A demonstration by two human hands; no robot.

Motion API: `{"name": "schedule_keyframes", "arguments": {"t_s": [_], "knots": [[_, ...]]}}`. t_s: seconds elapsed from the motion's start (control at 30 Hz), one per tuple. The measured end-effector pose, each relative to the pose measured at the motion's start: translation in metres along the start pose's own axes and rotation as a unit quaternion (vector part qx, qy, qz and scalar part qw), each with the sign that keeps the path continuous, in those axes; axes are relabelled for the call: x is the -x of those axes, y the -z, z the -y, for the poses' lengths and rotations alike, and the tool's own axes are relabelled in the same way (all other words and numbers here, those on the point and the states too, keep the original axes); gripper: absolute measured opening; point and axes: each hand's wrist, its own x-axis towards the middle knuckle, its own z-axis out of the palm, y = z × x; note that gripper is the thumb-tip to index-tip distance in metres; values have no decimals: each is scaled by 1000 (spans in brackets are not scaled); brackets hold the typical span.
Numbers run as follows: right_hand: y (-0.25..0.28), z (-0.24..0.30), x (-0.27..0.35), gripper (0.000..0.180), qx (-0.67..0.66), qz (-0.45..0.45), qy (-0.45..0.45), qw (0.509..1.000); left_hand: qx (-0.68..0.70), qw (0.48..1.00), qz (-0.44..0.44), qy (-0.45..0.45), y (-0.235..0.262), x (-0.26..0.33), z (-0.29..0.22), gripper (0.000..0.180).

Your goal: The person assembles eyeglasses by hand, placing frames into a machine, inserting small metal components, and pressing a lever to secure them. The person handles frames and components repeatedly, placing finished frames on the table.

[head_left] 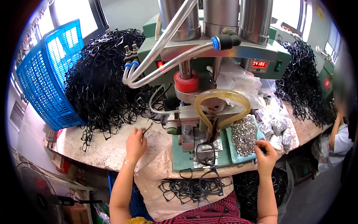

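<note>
My left hand [135, 145] is over the table left of the green press [179, 154], fingers closed around a thin dark piece [147, 129] whose kind is unclear. With thumb and fingertips pinched together, my right hand [266, 154] is at the right edge of a light-green tray [234, 156] of small silvery metal parts [244, 137]; what the pinch holds is too small to make out. A black eyeglass frame [197, 156] is at the press's metal fixture, below a yellowish looped tube [222, 92]. Another eyeglass frame [212, 170] hangs just in front, over several loose ones on my lap cloth.
Large heaps of black eyeglass frames [108, 74] stand at left and right [298, 78]. A blue basket [48, 78] leans at far left. Plastic bags of parts [278, 125] lie beyond the tray. A person's arm [335, 130] shows at far right; a fan [39, 190] stands lower left.
</note>
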Motion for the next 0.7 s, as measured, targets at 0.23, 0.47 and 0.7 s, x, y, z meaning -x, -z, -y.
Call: {"name": "schedule_keyframes", "arguments": {"t_s": [0.23, 0.47, 0.7], "knots": [[-89, 87, -19, 15, -49, 101, 231, 966, -125, 973, 179, 75, -55, -73, 10, 37], [-103, 80, 7, 37, -187, 119, 63, 973, -88, 984, 144, 55, -13, -8, 4, 33], [-106, 104, 10, 50, -312, 198, -24, 929, 475, 857, -137, 144, 25, 22, -17, 20]]}}
